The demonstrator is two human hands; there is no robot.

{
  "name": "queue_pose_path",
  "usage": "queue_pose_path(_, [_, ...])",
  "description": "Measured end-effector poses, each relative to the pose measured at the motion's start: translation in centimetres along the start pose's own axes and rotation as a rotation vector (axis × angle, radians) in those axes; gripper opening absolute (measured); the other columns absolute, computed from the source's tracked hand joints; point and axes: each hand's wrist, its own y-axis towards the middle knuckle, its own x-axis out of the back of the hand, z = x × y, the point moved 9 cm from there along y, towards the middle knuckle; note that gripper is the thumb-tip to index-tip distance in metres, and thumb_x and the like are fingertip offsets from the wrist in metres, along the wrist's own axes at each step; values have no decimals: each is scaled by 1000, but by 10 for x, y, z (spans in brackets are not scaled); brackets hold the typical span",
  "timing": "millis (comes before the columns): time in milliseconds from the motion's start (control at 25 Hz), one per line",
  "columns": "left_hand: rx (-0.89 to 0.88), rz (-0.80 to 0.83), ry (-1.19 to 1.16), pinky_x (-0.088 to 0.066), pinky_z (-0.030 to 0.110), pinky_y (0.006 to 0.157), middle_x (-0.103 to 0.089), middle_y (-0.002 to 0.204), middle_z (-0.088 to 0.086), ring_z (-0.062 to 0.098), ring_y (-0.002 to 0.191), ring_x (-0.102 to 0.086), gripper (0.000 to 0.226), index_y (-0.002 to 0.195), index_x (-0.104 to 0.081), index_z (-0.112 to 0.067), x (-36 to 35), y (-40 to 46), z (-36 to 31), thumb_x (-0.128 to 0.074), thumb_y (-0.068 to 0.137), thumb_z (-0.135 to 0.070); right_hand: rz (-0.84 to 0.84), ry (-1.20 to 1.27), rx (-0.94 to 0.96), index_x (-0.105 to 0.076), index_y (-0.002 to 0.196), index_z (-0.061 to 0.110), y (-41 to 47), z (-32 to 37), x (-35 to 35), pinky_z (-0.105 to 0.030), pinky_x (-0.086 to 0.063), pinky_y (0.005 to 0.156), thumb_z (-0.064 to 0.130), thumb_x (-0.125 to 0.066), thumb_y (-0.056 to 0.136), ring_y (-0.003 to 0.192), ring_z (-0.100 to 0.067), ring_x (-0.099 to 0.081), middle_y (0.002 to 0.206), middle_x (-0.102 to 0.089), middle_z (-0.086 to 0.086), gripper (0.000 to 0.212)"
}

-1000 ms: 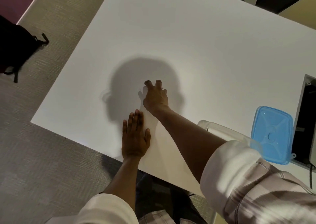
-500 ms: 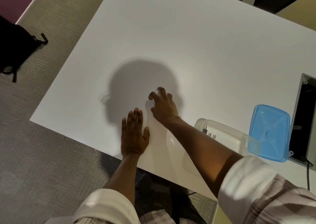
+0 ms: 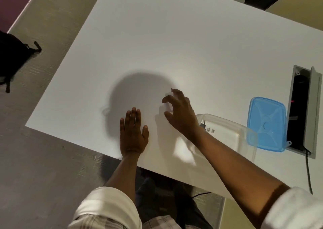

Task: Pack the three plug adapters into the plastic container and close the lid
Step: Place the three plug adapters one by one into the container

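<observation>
One white plug adapter [image 3: 168, 100] is coming up off the tabletop [image 3: 174, 36], the right hand [image 3: 181, 115] closing its fingers [image 3: 167, 99] around it and drawing right toward the open container [image 3: 244, 134], while the left hand [image 3: 133, 134] is resting flat, fingers spread and empty, near the blue lid [image 3: 266, 124].

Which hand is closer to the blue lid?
Right. The right hand holds a white adapter just left of the clear container, which lies between it and the blue lid. The left hand lies flat on the table, farther left.
</observation>
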Motion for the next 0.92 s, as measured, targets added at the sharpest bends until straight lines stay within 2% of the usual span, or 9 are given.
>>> queue_pose_path(80, [2, 0, 4, -13, 48, 125, -13, 166, 4, 23, 154, -10, 67, 157, -13, -17, 0, -1, -1, -34, 97, -40, -85, 48, 10, -60, 112, 24, -17, 0, 29, -39, -42, 102, 15, -69, 77, 133, -30, -43, 146, -41, -10, 38])
queue_pose_path(200, [6, -12, 11, -14, 49, 124, -13, 165, 5, 23, 154, -10, 67, 156, -14, -15, 2, -3, 2, -36, 97, -38, -157, 97, -72, -60, 115, 30, -57, -15, 65, -24, -34, 98, 18, -72, 78, 133, -23, -42, 151, -37, -1, 40])
queue_pose_path(280, [-13, -22, 18, -13, 49, 124, -14, 165, 7, 24, 153, -11, 66, 156, -14, -14, 2, -4, 0, -36, 98, -37, -207, 92, -114, -60, 116, 31, -87, -31, 83, -20, -36, 97, 19, -75, 79, 134, -23, -41, 152, -38, -2, 42])
queue_pose_path(360, [-28, -31, 34, -12, 49, 124, -13, 165, 8, 26, 153, -11, 66, 156, -13, -12, 2, -5, -2, -34, 99, -37, -244, 125, -168, -62, 116, 29, -115, -50, 93, -25, -40, 102, 18, -77, 78, 137, -23, -40, 151, -40, -5, 42])
queue_pose_path(440, [-36, -23, 48, -11, 50, 124, -12, 165, 10, 28, 153, -10, 65, 156, -11, -11, 0, -6, -4, -31, 99, -36, -262, 156, -223, -63, 116, 29, -142, -70, 95, -34, -38, 108, 18, -78, 78, 139, -21, -37, 151, -41, -7, 43])
queue_pose_path(560, [-35, -1, 49, -14, 51, 124, -11, 165, 11, 30, 153, -9, 64, 156, -9, -10, -2, -6, -8, -28, 100, -35, -231, 135, -321, -61, 118, 34, -173, -99, 85, -41, -38, 110, 19, -78, 77, 141, -20, -35, 152, -41, -6, 46])
queue_pose_path(640, [-68, 18, 49, -15, 51, 124, -12, 165, 12, 30, 153, -10, 64, 156, -9, -9, -3, -8, -17, -24, 101, -36, -190, 101, -359, -60, 118, 36, -183, -113, 77, -40, -38, 109, 20, -77, 78, 140, -22, -35, 152, -40, -5, 46])
queue_pose_path(760, [-141, 62, 39, -16, 50, 124, -11, 165, 12, 29, 153, -9, 63, 156, -9, -8, -10, -11, -42, -23, 100, -34, -123, 53, -387, -60, 117, 37, -189, -129, 66, -31, -33, 103, 19, -76, 77, 138, -27, -37, 154, -38, -4, 47])
queue_pose_path(920, [-219, 110, 52, -12, 49, 125, -7, 166, 13, 29, 154, -5, 64, 156, -6, -7, -25, -18, -78, -24, 100, -32, -79, 2, -407, -60, 116, 36, -190, -152, 62, -32, -33, 99, 20, -76, 76, 136, -29, -40, 153, -38, -5, 46])
